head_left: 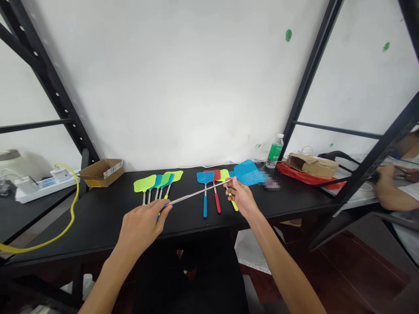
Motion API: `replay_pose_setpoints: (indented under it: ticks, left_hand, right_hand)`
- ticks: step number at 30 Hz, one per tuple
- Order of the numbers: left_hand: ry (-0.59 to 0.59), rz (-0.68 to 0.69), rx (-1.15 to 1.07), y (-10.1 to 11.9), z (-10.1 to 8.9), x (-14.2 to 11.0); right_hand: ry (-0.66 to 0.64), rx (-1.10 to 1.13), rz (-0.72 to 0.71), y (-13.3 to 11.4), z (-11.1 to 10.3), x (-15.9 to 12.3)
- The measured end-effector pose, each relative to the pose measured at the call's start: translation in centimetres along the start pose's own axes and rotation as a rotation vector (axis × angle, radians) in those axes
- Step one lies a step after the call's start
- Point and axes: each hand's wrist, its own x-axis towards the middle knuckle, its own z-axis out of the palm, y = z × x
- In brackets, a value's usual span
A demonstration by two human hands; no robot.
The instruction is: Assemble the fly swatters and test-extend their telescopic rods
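Note:
A blue fly swatter (248, 173) with a long metal rod is held level across the front of me, its head toward the right. My left hand (140, 224) is closed round its handle end, hiding most of the grip. Near the head, the fingertips of my right hand (241, 195) pinch the rod. Beneath it on the black table lie a blue swatter (205, 177), a red swatter (217, 205) and a yellow-green swatter (224, 174), side by side with handles toward me. Several yellow-green, blue and green swatters (145, 183) lie beyond my left hand.
An open cardboard box (102, 172) stands at the table's back left, near a white power strip (46, 187) and yellow cable (72, 211). Back right are a green-labelled bottle (275, 151) and a red bag (299, 178) under cardboard. Black shelf posts flank me; another person's arm (389, 183) shows far right.

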Motion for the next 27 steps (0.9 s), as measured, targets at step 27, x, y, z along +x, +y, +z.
replay_pose_setpoints:
  ticks: [27]
  left_hand:
    - [-0.133,-0.062,-0.136,-2.6,-1.0,0.4]
  right_hand:
    - [0.128,0.030,-0.094,-1.6,-0.6,0.0]
